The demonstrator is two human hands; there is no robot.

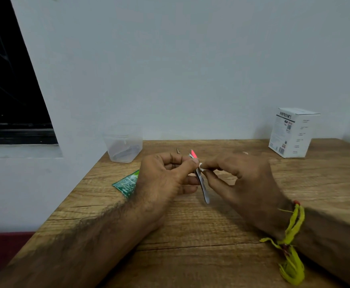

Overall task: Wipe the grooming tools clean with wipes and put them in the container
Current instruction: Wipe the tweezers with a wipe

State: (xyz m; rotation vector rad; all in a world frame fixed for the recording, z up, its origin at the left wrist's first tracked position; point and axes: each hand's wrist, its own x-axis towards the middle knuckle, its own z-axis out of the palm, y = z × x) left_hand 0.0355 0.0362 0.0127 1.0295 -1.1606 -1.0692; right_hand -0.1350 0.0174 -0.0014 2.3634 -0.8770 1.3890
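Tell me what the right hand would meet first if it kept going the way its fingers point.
The right hand points left toward the metal grooming tool held by the left hand. Its fingertips already seem to touch the tool through a bit of white wipe, so the tool comes first.

Illumination is dim and even, with a cool cast on the wall [190, 59]. Soft shadows fall left of the container [124, 145] and the white box [292, 133]. The right hand [240, 179] shows motion blur. Wide-angle distortion bends the frame edges; the upper-left window [7, 80] is black.
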